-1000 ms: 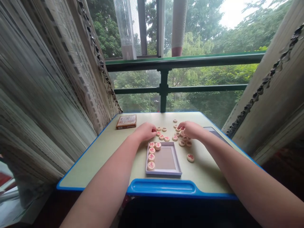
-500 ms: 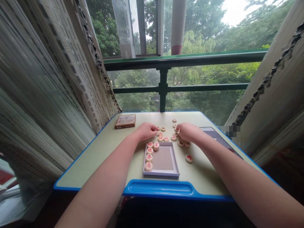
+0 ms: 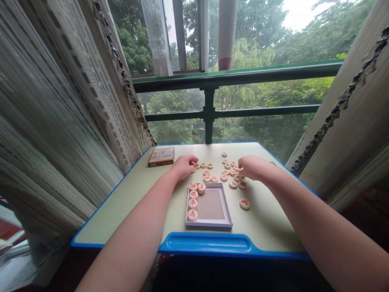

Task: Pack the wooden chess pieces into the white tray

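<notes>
Tray [image 3: 212, 205], shallow and open, lies flat on the table [image 3: 130, 202], just beyond the blue molded groove [image 3: 208, 242] in the near edge. Four red-marked round pieces [image 3: 193, 203] form a column along its left wall. A stacked red-marked piece [image 3: 201, 187] sits to the right of the column's far end. Whether the four column pieces cover others cannot be determined.

The left hand [image 3: 184, 167] is positioned beyond the tray, to its left, with fingers curled downward at the left end of a row of dark-marked pieces [image 3: 210, 166]. A piece is partly hidden below the fingertips; whether it is gripped cannot be determined. Three red-marked pieces [image 3: 214, 179] lie between this row and the tray.

The right hand [image 3: 253, 167] is positioned at the right side of a mixed cluster of red- and dark-marked pieces [image 3: 232, 172]. Its fingers are bent down and partly concealed; their grip state cannot be determined. One piece [image 3: 224, 154] lies apart at the far side of the cluster. One red-marked piece [image 3: 244, 203] lies alone to the right of the tray. A printed box [image 3: 161, 156] rests near the far left corner of the table.
</notes>
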Demonstrator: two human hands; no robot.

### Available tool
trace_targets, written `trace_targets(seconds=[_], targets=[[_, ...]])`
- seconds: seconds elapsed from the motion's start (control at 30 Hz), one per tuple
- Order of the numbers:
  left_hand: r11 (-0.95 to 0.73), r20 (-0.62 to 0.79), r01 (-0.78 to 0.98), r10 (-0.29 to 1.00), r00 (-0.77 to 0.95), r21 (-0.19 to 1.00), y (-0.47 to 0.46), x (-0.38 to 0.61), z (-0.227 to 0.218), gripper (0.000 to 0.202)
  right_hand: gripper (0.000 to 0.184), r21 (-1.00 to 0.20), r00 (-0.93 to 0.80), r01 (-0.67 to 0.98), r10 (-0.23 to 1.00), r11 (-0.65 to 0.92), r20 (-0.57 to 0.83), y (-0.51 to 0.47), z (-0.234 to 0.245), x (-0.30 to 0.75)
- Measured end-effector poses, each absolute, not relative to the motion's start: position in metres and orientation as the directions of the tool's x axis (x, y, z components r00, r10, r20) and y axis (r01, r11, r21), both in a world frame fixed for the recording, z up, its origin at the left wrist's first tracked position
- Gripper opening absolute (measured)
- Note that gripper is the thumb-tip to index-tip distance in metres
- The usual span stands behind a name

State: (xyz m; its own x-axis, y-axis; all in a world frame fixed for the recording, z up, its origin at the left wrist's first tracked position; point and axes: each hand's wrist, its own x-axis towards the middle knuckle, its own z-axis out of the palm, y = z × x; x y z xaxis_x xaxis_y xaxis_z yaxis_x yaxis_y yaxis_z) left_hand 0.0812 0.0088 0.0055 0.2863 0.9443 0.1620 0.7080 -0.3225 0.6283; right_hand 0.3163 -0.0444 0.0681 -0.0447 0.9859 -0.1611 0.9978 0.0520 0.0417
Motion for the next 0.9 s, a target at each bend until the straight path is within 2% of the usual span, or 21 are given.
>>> trace_targets(seconds=[0.17,0.3,0.4,0.5,0.6,0.73,0.9], targets=[[-0.306,0.115,0.632,0.939,0.325,0.712,-0.006,0.091,0.017,0.03,0.022,-0.121,-0.222,0.975,0.856,0.187,-0.467,-0.064,0.08,0.316],[-0.346,0.072,0.63,0.906,0.418,0.696,-0.017,0.096,0.025,0.031,0.032,-0.087,-0.212,0.975,0.748,0.203,-0.629,-0.07,0.083,0.314],[-0.39,0.043,0.663,0.879,0.475,0.639,-0.019,0.099,0.025,0.028,0.027,-0.121,-0.228,0.972,0.703,0.2,-0.673,-0.07,0.081,0.312],[-0.416,0.03,0.711,0.873,0.487,0.567,-0.015,0.1,0.022,0.022,0.018,-0.144,-0.259,0.965,0.735,0.218,-0.627,-0.069,0.078,0.309],[-0.428,0.038,0.739,0.876,0.481,0.52,-0.011,0.099,0.019,0.019,0.011,-0.109,-0.268,0.963,0.815,0.248,-0.514,-0.069,0.077,0.304],[-0.409,0.073,0.764,0.898,0.433,0.5,-0.009,0.097,0.017,0.021,0.01,-0.071,-0.331,0.943,0.901,0.324,-0.281,-0.068,0.074,0.297],[-0.435,0.04,0.759,0.878,0.477,0.485,-0.01,0.095,0.018,0.032,0.01,-0.101,-0.409,0.908,0.912,0.406,-0.015,-0.06,0.06,0.29]])
